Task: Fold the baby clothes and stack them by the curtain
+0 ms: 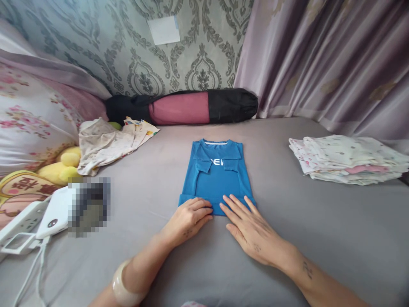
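A blue long-sleeved shirt (217, 184) lies front side up on the grey bedsheet, its collar toward the wall. Both sleeves are folded inward across the chest, partly covering white lettering. The bottom hem is turned up into a band along the near edge. My left hand (191, 217) is at the left part of that band, fingers curled and closed on the fabric; the fingertips are partly hidden. On the right part of the band, my right hand (251, 226) rests flat with its fingers spread, holding nothing.
A stack of folded light clothes (351, 160) sits at the right. At the left are a crumpled pale garment (110, 143), a yellow plush toy (65, 166), a white power bank (56, 211) and a power strip with cables (27, 221). A black-and-pink rolled bag (179, 107) lies along the wall.
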{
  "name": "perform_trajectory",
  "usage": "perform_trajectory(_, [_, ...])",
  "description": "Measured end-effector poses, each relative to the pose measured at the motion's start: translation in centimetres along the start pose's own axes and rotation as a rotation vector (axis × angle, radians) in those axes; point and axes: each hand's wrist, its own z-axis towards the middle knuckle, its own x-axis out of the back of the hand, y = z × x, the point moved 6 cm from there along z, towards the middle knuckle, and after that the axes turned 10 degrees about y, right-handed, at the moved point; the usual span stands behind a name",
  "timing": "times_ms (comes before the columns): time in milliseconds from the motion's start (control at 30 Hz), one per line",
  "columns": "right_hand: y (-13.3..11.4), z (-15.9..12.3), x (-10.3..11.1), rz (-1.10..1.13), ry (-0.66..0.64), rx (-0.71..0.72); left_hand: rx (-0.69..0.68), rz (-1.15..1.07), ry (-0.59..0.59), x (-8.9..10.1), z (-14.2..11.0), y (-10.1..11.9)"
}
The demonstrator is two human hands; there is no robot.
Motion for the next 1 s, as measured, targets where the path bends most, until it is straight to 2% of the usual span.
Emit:
perform_trajectory(100, [0.4, 0.0, 0.2, -0.021, 0.041, -0.019, 0.012, 0.017, -0.009, 0.2, 0.0, -0.2])
perform_trajectory(333, [0.5, 0.0, -0.4, -0.041, 0.041, 0.002, -0.005, 0.056, -0.006, 0.5, 0.4, 0.2])
perform_trajectory(567, [1.0, 0.4, -0.3, -0.065, 0.126, -0.021, 0.02, 0.061, 0.058, 0.6, 0.8, 0.5])
perform_trajectory(767, [3.5, 0.1, -0.1, -0.038, 0.252, -0.08, 0.064, 0.102, 0.073, 0.3, 1.0, 0.0])
perform_trajectory(1000, [6.0, -0.1, -0.6, 0.023, 0.273, -0.152, 0.028, 0.157, -0.034, 0.1, 0.7, -0.5])
